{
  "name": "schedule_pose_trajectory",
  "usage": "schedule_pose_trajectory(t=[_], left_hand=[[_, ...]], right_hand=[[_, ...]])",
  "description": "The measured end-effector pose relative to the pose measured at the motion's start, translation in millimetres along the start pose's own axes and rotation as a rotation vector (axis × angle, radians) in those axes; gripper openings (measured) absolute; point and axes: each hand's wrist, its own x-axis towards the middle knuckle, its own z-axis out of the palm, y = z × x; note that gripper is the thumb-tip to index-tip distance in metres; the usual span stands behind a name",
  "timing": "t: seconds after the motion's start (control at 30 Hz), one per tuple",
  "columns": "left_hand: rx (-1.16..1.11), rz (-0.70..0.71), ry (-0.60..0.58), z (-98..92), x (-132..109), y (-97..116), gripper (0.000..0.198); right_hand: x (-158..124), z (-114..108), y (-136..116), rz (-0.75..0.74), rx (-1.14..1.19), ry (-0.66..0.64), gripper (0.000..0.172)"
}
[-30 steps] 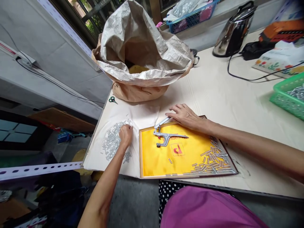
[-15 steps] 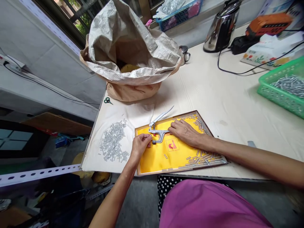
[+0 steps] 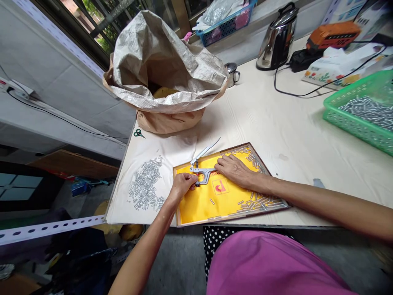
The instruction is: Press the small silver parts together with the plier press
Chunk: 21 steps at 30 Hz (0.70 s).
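My right hand (image 3: 235, 171) is closed around one handle of grey snap-fastener pliers (image 3: 206, 172), whose other handle stands raised away from it. The thumb and fingers of my left hand (image 3: 184, 184) are pinched together right at the pliers' jaws; whatever they hold is too small to make out. Both hands are over a shallow tray (image 3: 196, 211) with a yellow bottom and a brown rim. Small metal pins (image 3: 259, 203) lie heaped along the tray's right side, and one loose pin (image 3: 212, 201) rests near the middle.
Left of the tray is a pile of short metal pins (image 3: 145, 184). A large woven sack (image 3: 172, 119) stands behind, with green-handled scissors (image 3: 139, 133) beside it. To the right are a green basket (image 3: 353, 123) of metal pieces, a steel kettle (image 3: 276, 43) and a black cord (image 3: 294, 94).
The whole view has shifted slightly. My left fingertips are a little closer in at the pliers' jaws, while my right hand keeps its grip and the handles stay spread.
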Motion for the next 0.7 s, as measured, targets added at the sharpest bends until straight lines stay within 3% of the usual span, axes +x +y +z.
schedule_pose_trajectory(t=[0.23, 0.3, 0.4, 0.5, 0.7], left_hand=[[0.068, -0.015, -0.044, -1.5, 1.4, 0.0, 0.036], [0.037, -0.018, -0.03, -0.2, 1.0, -0.8, 0.035], [0.002, -0.029, -0.001, 1.6, -0.1, -2.2, 0.033], [-0.014, -0.036, 0.028, 3.0, -1.3, -3.7, 0.031], [-0.029, -0.038, 0.039, 3.9, -3.3, -2.5, 0.031]], right_hand=[[3.4, -7.6, 0.0, 0.029, -0.006, -0.016, 0.017], [6.9, -14.4, 4.6, 0.028, -0.017, 0.038, 0.035], [16.9, -21.1, 16.3, 0.005, -0.032, 0.068, 0.079], [30.2, -22.0, 27.0, -0.015, -0.015, -0.007, 0.098], [42.4, -30.7, 27.1, -0.017, 0.044, -0.071, 0.09]])
